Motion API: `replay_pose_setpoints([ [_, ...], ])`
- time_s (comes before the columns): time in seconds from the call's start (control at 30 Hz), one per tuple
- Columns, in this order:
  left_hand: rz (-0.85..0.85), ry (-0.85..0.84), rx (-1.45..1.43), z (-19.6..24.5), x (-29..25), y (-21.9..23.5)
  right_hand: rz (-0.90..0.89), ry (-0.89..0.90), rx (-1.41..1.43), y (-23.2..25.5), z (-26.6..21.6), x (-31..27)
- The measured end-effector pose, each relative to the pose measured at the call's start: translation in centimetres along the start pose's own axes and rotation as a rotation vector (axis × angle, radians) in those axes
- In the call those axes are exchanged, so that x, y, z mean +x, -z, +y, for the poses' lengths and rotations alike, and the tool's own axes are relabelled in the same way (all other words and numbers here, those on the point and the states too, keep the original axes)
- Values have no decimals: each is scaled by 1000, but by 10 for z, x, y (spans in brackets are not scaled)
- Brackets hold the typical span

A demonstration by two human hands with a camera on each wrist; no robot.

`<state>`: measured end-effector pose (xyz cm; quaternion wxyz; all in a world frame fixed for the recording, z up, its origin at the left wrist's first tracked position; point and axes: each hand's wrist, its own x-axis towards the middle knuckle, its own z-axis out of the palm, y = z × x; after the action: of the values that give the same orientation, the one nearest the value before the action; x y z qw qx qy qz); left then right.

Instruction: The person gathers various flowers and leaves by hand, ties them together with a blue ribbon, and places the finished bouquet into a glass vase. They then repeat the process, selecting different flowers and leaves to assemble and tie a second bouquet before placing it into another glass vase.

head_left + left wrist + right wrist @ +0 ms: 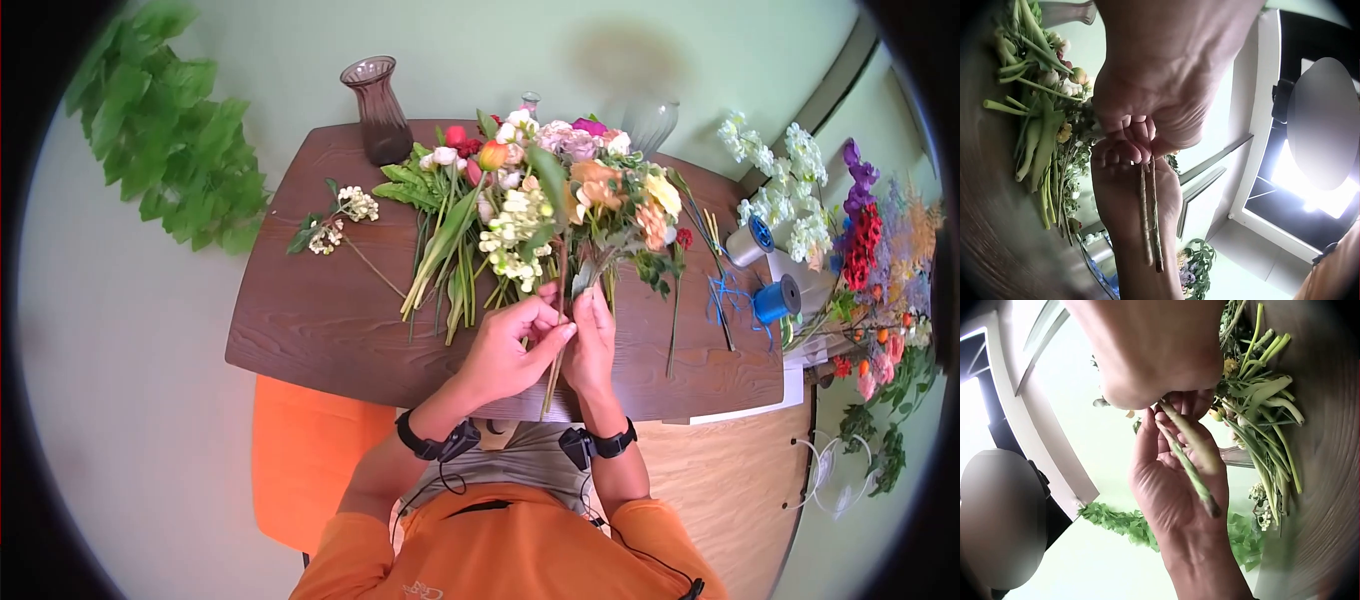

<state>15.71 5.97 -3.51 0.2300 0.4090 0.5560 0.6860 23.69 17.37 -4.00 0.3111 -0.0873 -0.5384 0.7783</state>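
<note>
Two brownish stems (1157,212) hang down from between the hands, their cut ends free. My left hand (513,345) pinches them between thumb and fingers at the table's front edge. Close beside it, my right hand (592,345) has its fingers curled round the same stems a little higher. Above the hands are peach and cream flowers (597,190); whether all of them belong to the held stems I cannot tell. The right wrist view shows one greenish stem (1188,465) and a paler one leaving the grip.
A pile of green stems (455,280) lies left of the hands, with a white-berry sprig (357,204) farther left. A purple glass vase (378,110) stands at the back left. Ribbon spools (776,299) and more flowers (862,245) are at the right.
</note>
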Motion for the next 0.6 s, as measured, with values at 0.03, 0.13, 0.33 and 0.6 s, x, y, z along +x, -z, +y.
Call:
replay_pose_setpoints([
  [0.03,-23,-13,38,3,0,1,-64,-31,99,1,-2,0],
  [0.13,-23,-49,115,18,1,4,-85,-98,192,2,-4,-4],
  [0.33,129,-226,286,44,-1,-2,-107,-145,300,-1,-6,-4],
  [0.6,140,-215,365,41,3,-9,-60,-119,246,5,10,-6],
])
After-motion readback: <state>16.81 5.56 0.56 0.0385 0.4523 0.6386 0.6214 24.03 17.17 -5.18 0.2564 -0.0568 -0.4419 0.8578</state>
